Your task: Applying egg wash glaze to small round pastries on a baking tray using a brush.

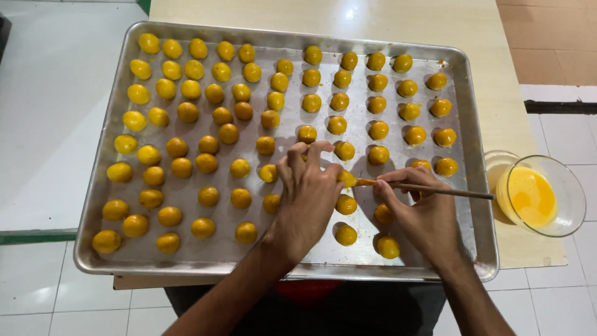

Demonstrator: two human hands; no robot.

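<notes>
A large metal baking tray (472,186) lies on a small wooden table and holds several rows of small round yellow dough balls (208,163). My left hand (308,196) rests over the tray's middle, its fingertips pinching one ball (346,179). My right hand (423,208) grips a thin brush (435,188) by its handle. The brush's yellow-wet tip touches that pinched ball. Some balls lie partly hidden under both hands.
A clear glass bowl (569,186) of yellow beaten egg stands at the table's right edge, beside the tray. The wooden table (398,18) extends behind the tray. White tiled floor surrounds it, with a brown surface at the top right.
</notes>
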